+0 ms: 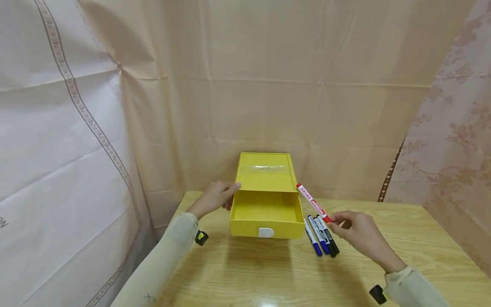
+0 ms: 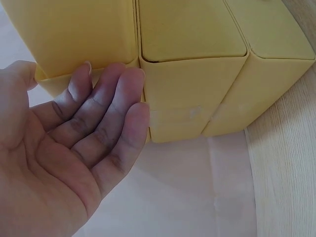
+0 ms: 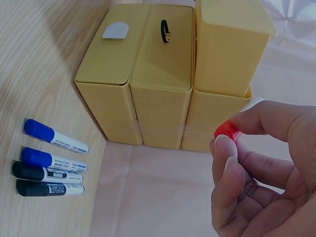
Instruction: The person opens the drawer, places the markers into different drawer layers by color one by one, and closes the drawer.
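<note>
A yellow drawer unit (image 1: pixel 268 170) stands on the table with its top drawer (image 1: pixel 268 229) pulled out and nothing visible inside. My left hand (image 1: pixel 215 198) touches the unit's upper left corner, thumb at the top edge. In the left wrist view, its relaxed fingers (image 2: pixel 129 131) rest against the side. To the right of the drawer, my right hand (image 1: pixel 358 233) pinches a red-and-white marker (image 1: pixel 313 204) by its lower red end. The marker tilts up to the left, its far tip beside the unit's right edge. Only that red end shows in the right wrist view.
Several blue and black markers (image 1: pixel 323 234) lie side by side on the wooden table (image 1: pixel 253 273), between the drawer and my right hand. Lower drawers carry a white handle (image 3: pixel 116 30) and a black handle (image 3: pixel 165 31). A beige curtain (image 1: pixel 264 85) hangs behind.
</note>
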The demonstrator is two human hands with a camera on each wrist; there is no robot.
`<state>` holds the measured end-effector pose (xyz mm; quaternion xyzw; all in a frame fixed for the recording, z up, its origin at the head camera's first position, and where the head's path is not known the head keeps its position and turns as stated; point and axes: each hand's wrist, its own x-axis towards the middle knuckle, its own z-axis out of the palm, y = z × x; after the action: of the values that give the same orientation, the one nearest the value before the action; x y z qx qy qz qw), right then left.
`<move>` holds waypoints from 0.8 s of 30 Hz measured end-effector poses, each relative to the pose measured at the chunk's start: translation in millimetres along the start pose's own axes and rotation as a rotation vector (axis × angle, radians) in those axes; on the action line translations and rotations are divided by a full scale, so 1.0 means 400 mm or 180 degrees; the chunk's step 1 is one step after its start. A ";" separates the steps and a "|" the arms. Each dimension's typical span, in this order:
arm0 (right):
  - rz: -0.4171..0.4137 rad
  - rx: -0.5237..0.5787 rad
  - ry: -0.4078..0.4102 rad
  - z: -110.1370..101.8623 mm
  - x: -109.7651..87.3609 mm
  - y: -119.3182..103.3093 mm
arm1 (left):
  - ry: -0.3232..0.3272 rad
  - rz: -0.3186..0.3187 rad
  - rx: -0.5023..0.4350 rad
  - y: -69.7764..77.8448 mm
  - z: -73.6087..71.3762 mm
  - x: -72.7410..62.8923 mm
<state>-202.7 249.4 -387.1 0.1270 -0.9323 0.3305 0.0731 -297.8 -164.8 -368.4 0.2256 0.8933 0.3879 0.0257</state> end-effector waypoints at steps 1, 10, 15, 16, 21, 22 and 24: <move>-0.0009 -0.0002 0.0005 0.000 0.000 -0.001 | 0.0002 0.0001 0.0002 0.000 0.000 0.000; -0.0096 -0.0021 0.0050 0.001 0.003 -0.011 | 0.0014 0.0019 -0.0001 -0.002 0.001 -0.002; -0.0145 -0.0032 0.0064 0.002 0.005 -0.016 | 0.0007 0.0029 0.0013 -0.004 0.001 -0.002; -0.0153 -0.0032 0.0066 0.002 0.005 -0.017 | 0.0007 0.0032 0.0022 -0.004 0.001 -0.001; -0.0162 -0.0040 0.0061 0.001 0.005 -0.022 | 0.0009 0.0034 -0.0001 -0.003 0.001 -0.002; -0.0162 -0.0038 0.0056 0.000 0.005 -0.023 | 0.0010 0.0035 -0.0007 -0.003 0.000 -0.002; -0.0170 -0.0029 0.0046 0.000 0.005 -0.026 | 0.0001 0.0035 -0.0024 -0.003 0.000 -0.003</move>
<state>-201.7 241.2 -380.4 0.1492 -0.9295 0.3252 0.0892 -297.2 -166.0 -369.2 0.2304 0.8906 0.3914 0.0242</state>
